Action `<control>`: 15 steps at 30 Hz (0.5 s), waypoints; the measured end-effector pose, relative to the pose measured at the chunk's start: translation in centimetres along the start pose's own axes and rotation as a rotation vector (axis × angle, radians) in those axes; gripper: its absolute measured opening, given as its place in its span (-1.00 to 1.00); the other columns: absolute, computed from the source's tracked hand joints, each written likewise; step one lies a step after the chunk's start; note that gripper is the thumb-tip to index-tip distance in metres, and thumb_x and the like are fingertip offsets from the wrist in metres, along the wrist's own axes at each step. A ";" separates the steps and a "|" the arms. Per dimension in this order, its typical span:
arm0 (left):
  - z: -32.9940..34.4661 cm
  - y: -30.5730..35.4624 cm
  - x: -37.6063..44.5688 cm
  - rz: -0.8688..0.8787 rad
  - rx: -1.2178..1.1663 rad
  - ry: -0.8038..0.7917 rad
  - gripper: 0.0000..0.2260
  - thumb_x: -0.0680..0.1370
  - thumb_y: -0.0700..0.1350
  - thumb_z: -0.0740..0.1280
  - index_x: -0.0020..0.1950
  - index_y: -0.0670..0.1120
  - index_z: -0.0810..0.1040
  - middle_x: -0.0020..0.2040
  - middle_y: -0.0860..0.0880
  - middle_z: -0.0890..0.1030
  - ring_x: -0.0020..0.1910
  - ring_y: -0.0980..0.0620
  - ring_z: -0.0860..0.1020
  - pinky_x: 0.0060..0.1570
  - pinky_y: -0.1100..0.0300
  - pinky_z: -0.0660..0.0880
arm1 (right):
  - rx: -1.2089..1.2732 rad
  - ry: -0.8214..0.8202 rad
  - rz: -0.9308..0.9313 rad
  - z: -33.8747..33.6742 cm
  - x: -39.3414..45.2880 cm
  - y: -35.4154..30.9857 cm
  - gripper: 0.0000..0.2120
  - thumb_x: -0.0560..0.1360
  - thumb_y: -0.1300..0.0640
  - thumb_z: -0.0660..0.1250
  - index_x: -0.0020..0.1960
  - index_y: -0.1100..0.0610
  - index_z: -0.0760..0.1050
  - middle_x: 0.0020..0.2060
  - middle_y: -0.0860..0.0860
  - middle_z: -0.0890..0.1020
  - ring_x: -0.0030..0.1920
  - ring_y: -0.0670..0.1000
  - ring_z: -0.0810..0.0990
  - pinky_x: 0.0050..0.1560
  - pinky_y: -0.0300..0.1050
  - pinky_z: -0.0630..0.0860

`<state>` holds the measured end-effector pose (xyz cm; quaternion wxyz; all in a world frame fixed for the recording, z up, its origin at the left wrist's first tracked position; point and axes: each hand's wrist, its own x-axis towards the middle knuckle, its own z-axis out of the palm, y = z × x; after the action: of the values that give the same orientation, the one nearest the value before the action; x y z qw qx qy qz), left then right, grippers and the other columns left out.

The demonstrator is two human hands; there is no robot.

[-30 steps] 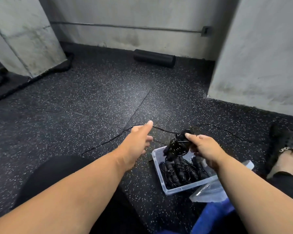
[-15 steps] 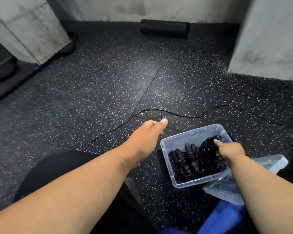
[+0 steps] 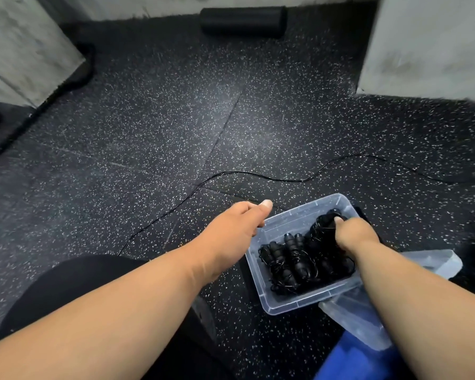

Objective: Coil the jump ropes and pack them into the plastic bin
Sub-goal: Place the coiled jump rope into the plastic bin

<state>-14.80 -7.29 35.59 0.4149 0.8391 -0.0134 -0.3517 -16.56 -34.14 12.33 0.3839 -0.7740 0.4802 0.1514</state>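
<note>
A clear rectangular plastic bin [image 3: 269, 272] with rounded corners and glossy translucent walls sits on the black rubber floor [image 3: 148, 138], whose matte surface is flecked with pale specks and crossed by thin tile seams. Inside the bin lie coiled black jump ropes [image 3: 291, 263]: ribbed, cylindrical handles set side by side and wrapped in thin shiny cord. The right hand [image 3: 354, 233] reaches into the far right part of the bin, its fingers curled and closed on a tight bundle of coiled black cord [image 3: 322, 224] that rests on the ropes already there. The left hand [image 3: 239, 223] is at the bin's far left corner, thumb stretched forward and fingers folded under; whether it grips the rim or anything else cannot be told. Beyond the bin, 1 uncoiled thin black rope [image 3: 258, 175] snakes in a loose wavy line across the floor. A clear flat plastic lid [image 3: 368, 322] leans against the bin's near right side, with a blue object [image 3: 351, 360] just below it. Far beyond the bin a smooth black foam roller [image 3: 243, 21] lies against rough grey concrete walls [image 3: 428, 42].
</note>
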 end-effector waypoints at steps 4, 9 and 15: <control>1.0 0.7 1.1 -0.020 0.016 -0.013 -0.37 0.37 0.57 0.14 0.16 0.17 0.61 0.16 0.12 0.67 0.19 0.10 0.62 0.34 -0.08 0.51 | -0.014 -0.045 -0.020 -0.1 -0.8 -1.6 -0.56 0.76 0.14 -0.10 0.46 0.33 0.37 0.34 0.26 0.56 0.36 0.25 0.53 0.37 0.07 0.44; 1.8 1.4 2.4 -0.023 0.008 -0.022 -0.49 0.53 0.47 0.17 0.19 0.14 0.60 0.16 0.13 0.66 0.19 0.09 0.62 0.33 -0.06 0.54 | -0.027 0.119 -0.145 -0.8 -1.4 -1.1 -0.66 0.69 -0.02 0.18 0.26 0.25 0.30 0.16 0.29 0.61 0.18 0.35 0.60 -0.01 0.08 0.41; 2.3 2.0 3.2 -0.032 -0.004 -0.039 -0.44 0.44 0.46 0.18 0.18 0.11 0.62 0.16 0.09 0.67 0.19 0.04 0.62 0.32 -0.07 0.55 | -0.089 -0.026 -0.065 0.2 0.9 -0.3 -0.50 0.67 0.01 0.14 0.47 0.31 0.26 0.17 0.25 0.62 0.21 0.29 0.59 0.20 0.08 0.50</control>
<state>-13.29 -11.20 34.22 0.4105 0.8314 -0.0074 -0.3744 -15.86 -34.49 11.84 0.3599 -0.8034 0.4427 0.1703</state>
